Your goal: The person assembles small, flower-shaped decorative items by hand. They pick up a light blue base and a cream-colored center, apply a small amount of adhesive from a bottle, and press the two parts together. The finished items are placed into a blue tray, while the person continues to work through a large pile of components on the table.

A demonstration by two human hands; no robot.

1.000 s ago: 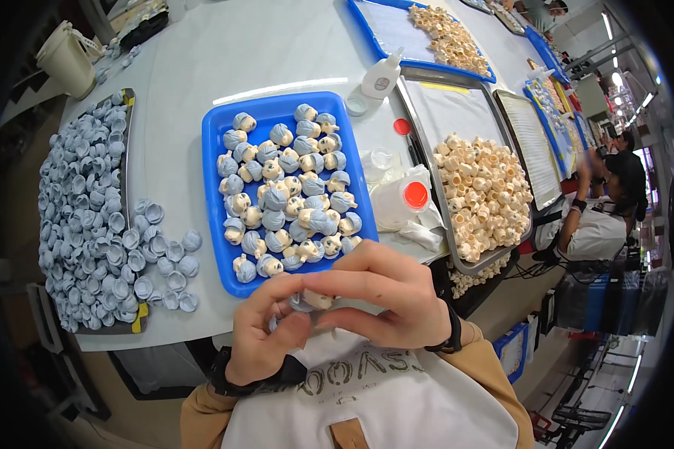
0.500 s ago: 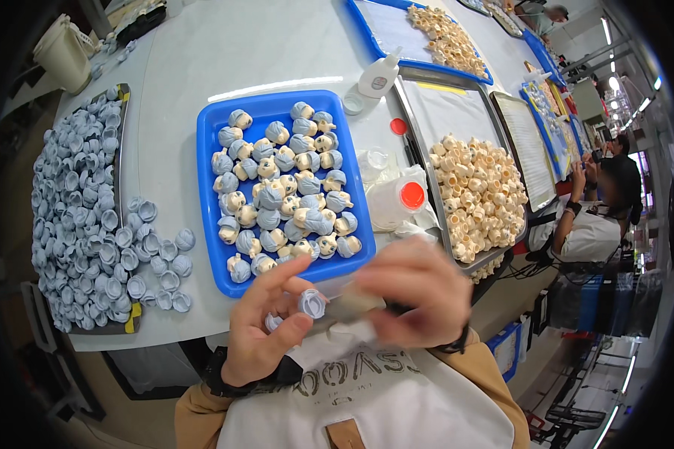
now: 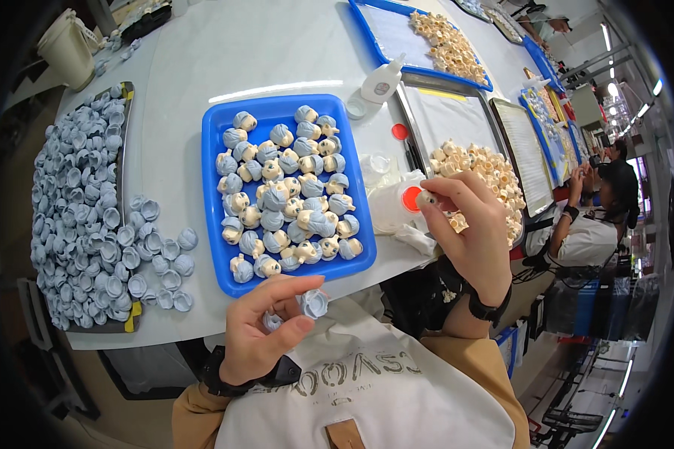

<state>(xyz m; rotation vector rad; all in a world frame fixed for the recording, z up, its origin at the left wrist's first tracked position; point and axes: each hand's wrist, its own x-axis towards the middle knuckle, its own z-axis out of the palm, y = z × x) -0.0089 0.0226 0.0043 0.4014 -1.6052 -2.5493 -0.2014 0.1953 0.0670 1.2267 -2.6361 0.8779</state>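
My left hand (image 3: 258, 329) pinches a pale blue doll hair shell (image 3: 314, 303) between thumb and index finger, hollow side showing. A second blue hair shell (image 3: 272, 321) sits in its curled fingers. In my right hand (image 3: 475, 236), a small cream doll face piece (image 3: 427, 199) is gripped between thumb and fingers. That hand is over the white tub (image 3: 389, 213), close beside its round red top (image 3: 412, 199). Left of the tub, a blue tray (image 3: 209, 187) bears many doll heads (image 3: 275, 196) with blue hair on.
Loose blue hair shells (image 3: 82, 217) fill a tray at the left, some spilling onto the table. Cream face pieces (image 3: 502, 179) lie heaped in a metal tray at the right. A white squeeze bottle (image 3: 382, 81) stands behind the tub. Another person (image 3: 588, 224) sits at the right.
My right hand has moved right and away from my left, up to the red-topped tub, with the face piece. My left hand stays nearly in place, its hair shell turned slightly.
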